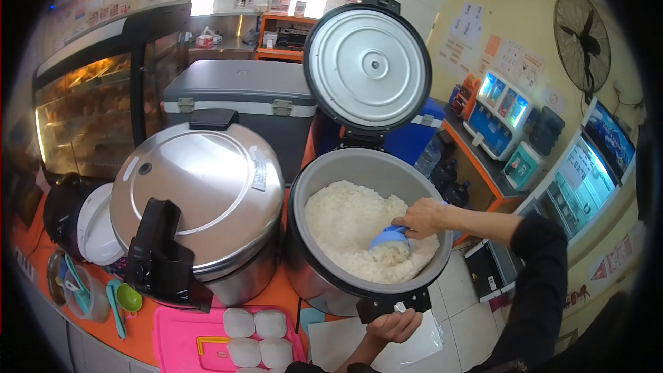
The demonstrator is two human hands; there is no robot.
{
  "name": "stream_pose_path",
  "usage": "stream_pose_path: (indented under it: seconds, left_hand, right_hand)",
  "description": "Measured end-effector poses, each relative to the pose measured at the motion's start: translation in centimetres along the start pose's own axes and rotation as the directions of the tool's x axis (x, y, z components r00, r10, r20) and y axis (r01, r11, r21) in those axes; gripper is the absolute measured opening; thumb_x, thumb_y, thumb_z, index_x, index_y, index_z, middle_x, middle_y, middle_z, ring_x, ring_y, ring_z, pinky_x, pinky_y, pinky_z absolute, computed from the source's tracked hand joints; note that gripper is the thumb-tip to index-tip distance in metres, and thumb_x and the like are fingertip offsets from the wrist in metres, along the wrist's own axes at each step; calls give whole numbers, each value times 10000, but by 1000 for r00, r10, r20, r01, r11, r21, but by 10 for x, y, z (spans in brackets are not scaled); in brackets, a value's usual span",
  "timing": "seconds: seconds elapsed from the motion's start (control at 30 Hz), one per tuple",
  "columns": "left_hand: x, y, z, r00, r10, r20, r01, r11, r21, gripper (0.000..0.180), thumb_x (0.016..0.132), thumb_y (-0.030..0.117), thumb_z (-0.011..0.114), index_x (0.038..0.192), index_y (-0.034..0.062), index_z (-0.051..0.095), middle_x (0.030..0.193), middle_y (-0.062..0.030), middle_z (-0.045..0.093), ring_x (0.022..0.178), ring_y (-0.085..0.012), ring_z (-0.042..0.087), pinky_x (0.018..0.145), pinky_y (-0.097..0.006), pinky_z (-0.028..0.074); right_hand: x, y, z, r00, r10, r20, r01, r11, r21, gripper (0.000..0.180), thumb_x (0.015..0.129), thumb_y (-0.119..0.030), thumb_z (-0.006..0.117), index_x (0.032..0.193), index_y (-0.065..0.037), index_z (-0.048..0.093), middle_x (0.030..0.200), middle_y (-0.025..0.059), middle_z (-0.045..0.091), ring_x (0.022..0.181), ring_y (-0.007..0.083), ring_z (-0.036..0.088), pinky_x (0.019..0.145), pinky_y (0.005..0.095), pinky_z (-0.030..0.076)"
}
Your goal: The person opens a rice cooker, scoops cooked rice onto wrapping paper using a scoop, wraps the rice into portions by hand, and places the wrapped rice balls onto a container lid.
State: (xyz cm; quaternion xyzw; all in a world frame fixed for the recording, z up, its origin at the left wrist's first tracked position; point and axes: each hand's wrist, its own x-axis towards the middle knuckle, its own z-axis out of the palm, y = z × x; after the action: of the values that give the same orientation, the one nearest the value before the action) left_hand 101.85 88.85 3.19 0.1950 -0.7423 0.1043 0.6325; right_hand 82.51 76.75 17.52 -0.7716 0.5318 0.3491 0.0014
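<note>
A large rice cooker (324, 297) stands in front of me with its round lid (373, 69) raised. White rice (345, 217) fills much of its grey inner pot. My right hand (423, 217) reaches in from the right, closed around the handle of a blue scoop (390, 237). The scoop sits down in the rice and has some rice in its bowl. Just below the cooker's black front latch (394, 304) is my left hand (395, 325), its fingers curled in; nothing shows inside them.
A second, closed cooker (197, 200) stands to the left. In front lies a pink plastic lid (179, 331) with several white rounded packs (269, 323). A tub of utensils (90, 297) and a green cup (128, 298) are at left. Behind are a grey cooler box (238, 79) and a food warmer (90, 97).
</note>
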Motion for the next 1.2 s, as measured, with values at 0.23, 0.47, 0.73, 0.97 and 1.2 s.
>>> stream_pose_path:
  seconds: [0.23, 0.47, 0.73, 0.97, 1.2]
  left_hand:
    - [-4, -1, -5, 999, -10, 51, 6, 998, 67, 95, 749, 159, 589, 714, 247, 584, 687, 150, 545, 521, 0, 410, 514, -212, 194]
    - [-1, -1, 7, 998, -10, -64, 16, 996, 83, 124, 681, 140, 580, 706, 261, 593, 656, 140, 552, 508, -19, 450, 556, -236, 248]
    - [10, 25, -67, 876, -383, 295, 482, 735, -477, 110, 703, 55, 632, 752, 149, 602, 832, -30, 580, 768, -185, 544, 719, -328, 381]
    - [13, 47, -228, 382, -515, 767, 924, 188, -334, 76, 763, 94, 629, 810, 95, 570, 898, -101, 564, 836, -237, 551, 770, -352, 409]
    - [90, 50, -283, 633, 15, 774, 774, -40, -632, 117, 795, 118, 613, 843, 49, 532, 930, -127, 551, 867, -257, 557, 775, -358, 429]
  right_hand:
    - [-77, -67, -43, 974, 144, -172, -126, 986, 112, 376, 826, -325, 493, 1181, -204, 511, 567, 124, 575, 527, 290, 604, 490, 399, 478]
    - [-47, -65, -25, 978, 84, -190, 8, 900, 436, 431, 824, -331, 456, 1205, -138, 520, 768, 206, 631, 722, 363, 624, 686, 459, 485]
    - [-26, -61, -4, 998, 61, 6, -40, 576, 816, 488, 847, -383, 434, 1232, -96, 517, 664, 119, 564, 503, 200, 546, 465, 339, 442]
    - [-144, -78, -10, 981, 129, 147, -88, -383, 919, 324, 932, -324, 375, 997, -43, 523, 576, 51, 499, 368, 120, 425, 363, 234, 376]
    - [-171, -244, 96, 493, 847, -200, 659, -213, 722, 399, 961, -210, 381, 1297, 5, 385, 753, 63, 549, 518, 159, 530, 464, 262, 449]
